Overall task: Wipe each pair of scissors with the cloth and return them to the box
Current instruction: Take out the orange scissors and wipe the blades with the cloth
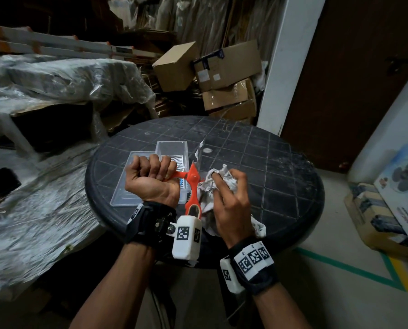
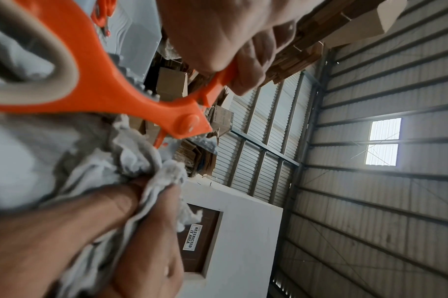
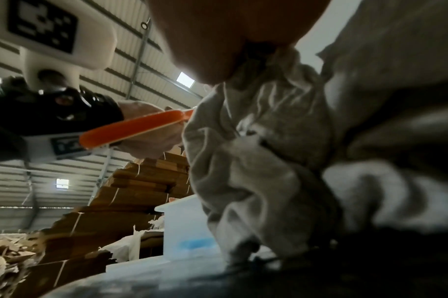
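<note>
Fingers of the left hand [image 1: 150, 179] are clenched round one orange handle of the scissors [image 1: 193, 184], knuckles up, the fist held over the table [image 1: 281, 176]. Far left, crumpled plastic sheeting [image 1: 55, 77] covers a low heap beside the table. Under and just behind the fist lies the clear plastic box [image 1: 172, 148] with its flat lid [image 1: 131, 186] beside it, both rectangular and see-through; something blue shows inside the box (too small to tell what). The scissors are spread wide: one handle runs left into the fist, the other loop [image 1: 193, 210] points back toward the wrist camera [image 1: 186, 236], which hides its end. Their pivot is a round orange stud, plain in the left wrist view [image 2: 190, 125]. Right of the pivot, the right hand [image 1: 231, 198] bunches a pale, frayed cloth [image 1: 222, 181], fingers curled into it and pressing it against the blades, so the metal is mostly hidden. A loose tail of cloth trails onto the dark round table, whose top is moulded in a dusty diamond grid. Behind stand leaning cardboard cartons [image 1: 224, 77], and at far right a printed fan carton [image 1: 402, 179] on the floor.
</note>
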Tool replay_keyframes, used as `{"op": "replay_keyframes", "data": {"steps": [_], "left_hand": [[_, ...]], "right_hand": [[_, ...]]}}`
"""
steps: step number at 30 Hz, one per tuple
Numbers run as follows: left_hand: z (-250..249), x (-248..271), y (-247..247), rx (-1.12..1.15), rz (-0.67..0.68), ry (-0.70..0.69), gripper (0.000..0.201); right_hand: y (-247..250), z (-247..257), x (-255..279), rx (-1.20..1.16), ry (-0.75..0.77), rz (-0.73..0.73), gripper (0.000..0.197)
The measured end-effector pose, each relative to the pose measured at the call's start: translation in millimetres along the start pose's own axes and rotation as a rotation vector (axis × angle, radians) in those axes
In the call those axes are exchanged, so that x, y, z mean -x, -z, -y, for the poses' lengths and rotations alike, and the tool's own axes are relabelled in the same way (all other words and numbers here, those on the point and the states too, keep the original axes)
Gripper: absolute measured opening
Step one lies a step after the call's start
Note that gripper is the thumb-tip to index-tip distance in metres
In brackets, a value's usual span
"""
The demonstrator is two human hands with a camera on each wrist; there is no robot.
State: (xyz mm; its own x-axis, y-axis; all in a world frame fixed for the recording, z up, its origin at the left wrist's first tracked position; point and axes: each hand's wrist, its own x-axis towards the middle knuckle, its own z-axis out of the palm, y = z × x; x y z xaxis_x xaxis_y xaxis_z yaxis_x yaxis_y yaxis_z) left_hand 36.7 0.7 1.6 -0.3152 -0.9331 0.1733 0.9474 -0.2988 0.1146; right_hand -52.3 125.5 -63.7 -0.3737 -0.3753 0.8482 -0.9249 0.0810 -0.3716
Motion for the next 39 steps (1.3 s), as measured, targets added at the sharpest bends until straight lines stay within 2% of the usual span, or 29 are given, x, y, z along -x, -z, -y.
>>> {"op": "replay_keyframes", "data": {"steps": [5,9,13,17,20,23,27,31,36,39], "left_hand": [[-1,2,2,-0.018,0.016,-0.011,0.046],[1,1,3,-0.017,0.008,-0.003,0.045],[3,0,1,-0.032,-0.003,-0.007,0.048],[1,1,2,-0.043,0.006,0.000,0.049],[-3,3,5,-0.052,0.008,-0.009,0.049],[-5,2,6,-0.052,-0.005,-0.017,0.048],[-1,0,3,-0.046,-0.011,-0.001,0.048],[3,0,2,-0.062,-0.001,0.005,0.047],[-3,1,5,-0.057,0.008,-0.007,0.047],[-6,-1,6,-0.057,-0.001,-0.009,0.046]], "right_hand": [[4,-9,-5,0.004,-0.159,-0.077,0.029],[6,-1,-10,-0.017,-0.169,-0.121,0.031],[3,3,-10,-0.003,-0.062,-0.011,0.030],[4,0,-9,0.041,-0.067,0.069,0.033],[7,-9,-9,0.066,-0.162,0.070,0.033],[14,-9,-14,0.094,-0.181,0.024,0.032],[14,2,-19,0.079,-0.118,-0.019,0.031],[7,10,-20,0.044,-0.033,0.099,0.030],[14,-2,-24,0.114,-0.130,0.208,0.031],[19,-7,-29,0.159,-0.178,0.194,0.030]]}}
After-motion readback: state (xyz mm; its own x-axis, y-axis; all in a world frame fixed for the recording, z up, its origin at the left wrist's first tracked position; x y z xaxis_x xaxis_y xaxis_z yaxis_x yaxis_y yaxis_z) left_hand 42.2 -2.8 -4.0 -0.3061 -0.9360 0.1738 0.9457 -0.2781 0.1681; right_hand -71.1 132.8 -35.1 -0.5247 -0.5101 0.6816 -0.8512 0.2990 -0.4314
